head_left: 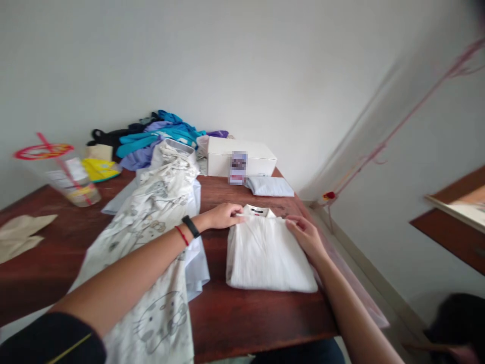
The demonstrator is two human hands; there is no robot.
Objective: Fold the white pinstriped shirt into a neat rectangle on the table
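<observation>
A white collared shirt [271, 258], folded into a neat rectangle, lies flat on the dark wooden table, with its collar and label at the far edge. My left hand [224, 216] pinches its far left corner beside the collar. At the far right corner, my right hand [306, 236] has its fingertips closed on the cloth. Under my left forearm stretches a long cream garment [162, 268] with grey cartoon cat prints, on top of pale blue cloth [197, 270]. Beyond the shirt is a folded light grey-blue garment [271, 186].
A white box [242, 154] stands at the back, with a small purple packet [238, 169] before it. Blue, purple and black clothes [159, 134] are heaped behind. On the left are a plastic cup [71, 174] with a straw, a yellow item [99, 169] and beige cloth [22, 235].
</observation>
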